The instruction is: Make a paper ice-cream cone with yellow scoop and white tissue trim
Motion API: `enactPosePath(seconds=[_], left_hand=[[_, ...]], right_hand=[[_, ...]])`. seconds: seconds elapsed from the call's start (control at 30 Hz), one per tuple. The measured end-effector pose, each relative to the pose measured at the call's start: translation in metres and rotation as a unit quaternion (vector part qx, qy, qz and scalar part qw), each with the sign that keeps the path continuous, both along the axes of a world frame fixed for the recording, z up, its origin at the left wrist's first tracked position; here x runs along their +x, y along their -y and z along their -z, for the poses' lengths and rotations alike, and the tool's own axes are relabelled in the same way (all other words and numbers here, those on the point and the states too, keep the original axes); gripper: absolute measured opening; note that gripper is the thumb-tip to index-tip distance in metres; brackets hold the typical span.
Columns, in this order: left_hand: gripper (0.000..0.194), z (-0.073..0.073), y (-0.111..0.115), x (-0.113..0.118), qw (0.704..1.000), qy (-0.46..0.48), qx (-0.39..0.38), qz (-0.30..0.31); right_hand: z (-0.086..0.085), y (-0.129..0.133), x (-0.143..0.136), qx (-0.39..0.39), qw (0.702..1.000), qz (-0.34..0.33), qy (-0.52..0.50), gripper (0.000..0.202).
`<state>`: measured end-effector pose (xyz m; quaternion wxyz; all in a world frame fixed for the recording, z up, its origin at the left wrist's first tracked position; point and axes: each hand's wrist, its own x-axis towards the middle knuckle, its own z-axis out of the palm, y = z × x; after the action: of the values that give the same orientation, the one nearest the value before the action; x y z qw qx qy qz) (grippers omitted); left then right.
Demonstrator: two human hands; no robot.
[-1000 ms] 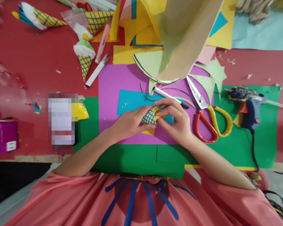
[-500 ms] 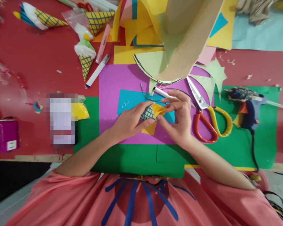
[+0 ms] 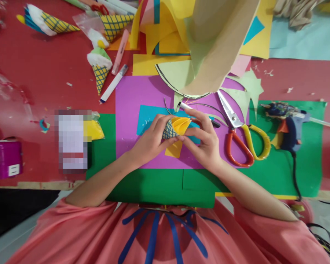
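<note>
My left hand [image 3: 149, 138] is closed round a small paper cone [image 3: 169, 130] with blue crossed lines on its outside. The cone's yellow inner side [image 3: 182, 125] shows, its opening facing right. At the rim, the thumb and fingers of my right hand [image 3: 205, 143] grip the lower edge of the cone. Under both hands lie a blue sheet [image 3: 144, 119] and a small yellow paper piece [image 3: 173, 151] on a purple sheet [image 3: 126, 146]. A white marker with a black end [image 3: 191, 109] lies just beyond, partly hidden by my right fingers.
Scissors with red and yellow handles [image 3: 235, 123] lie right of my right hand, a glue gun [image 3: 293, 130] farther right. A large rolled cardboard [image 3: 222, 55] rises ahead. Cone-shaped crafts [image 3: 100, 71], a pink highlighter [image 3: 120, 51] and a phone-like blurred object [image 3: 73, 141] lie left.
The cone has turned so that more of its yellow inside shows. My right fingers have shifted from its right tip down to the lower rim.
</note>
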<state>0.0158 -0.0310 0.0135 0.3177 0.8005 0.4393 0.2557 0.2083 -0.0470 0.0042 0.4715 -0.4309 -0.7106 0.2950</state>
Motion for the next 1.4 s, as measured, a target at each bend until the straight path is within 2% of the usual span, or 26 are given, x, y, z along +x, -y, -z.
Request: enactPosePath(seconds=[0.17,0.3,0.5,0.57,0.73,0.9,1.0,1.23,1.4], left_hand=[[0.045,-0.0016,-0.0008,0.0005,1.0,0.009,-0.018,-0.01],[0.047,-0.0007,-0.0055,-0.0011,0.996,0.041,-0.074,-0.013],[0.053,0.0018,-0.0055,-0.0032,0.983,0.086,-0.16,0.035],[0.054,0.0005,-0.0042,-0.0026,0.985,0.077,-0.151,0.033],[0.048,-0.0048,-0.0038,-0.0014,0.997,0.042,-0.058,0.034],[0.046,-0.0048,-0.0029,-0.002,1.0,0.008,-0.005,0.026],[0.045,-0.0041,-0.0019,-0.0018,1.0,0.004,0.0,0.019],[0.047,-0.005,-0.0026,-0.0021,0.999,0.026,-0.023,0.016],[0.043,-0.0066,-0.0025,-0.0007,0.998,0.049,-0.028,0.028]], right_hand=[[-0.0013,-0.0003,0.0007,0.002,1.0,0.018,-0.004,0.005],[-0.0076,0.0012,0.0022,0.016,1.0,0.012,-0.01,0.016],[-0.0072,-0.0023,0.0062,-0.053,0.989,0.066,-0.118,0.023],[-0.0062,-0.0036,0.0066,-0.071,0.987,0.057,-0.134,0.023],[-0.0084,-0.0047,0.0056,-0.08,0.985,0.038,-0.151,0.006],[-0.0072,-0.0066,0.0041,-0.113,0.976,0.029,-0.185,0.008],[-0.0047,-0.0067,0.004,-0.09,0.977,0.027,-0.19,0.01],[-0.0052,-0.0042,0.0075,-0.005,0.993,0.049,-0.112,0.009],[-0.0056,-0.0046,0.005,-0.04,0.985,0.049,-0.16,0.009]])
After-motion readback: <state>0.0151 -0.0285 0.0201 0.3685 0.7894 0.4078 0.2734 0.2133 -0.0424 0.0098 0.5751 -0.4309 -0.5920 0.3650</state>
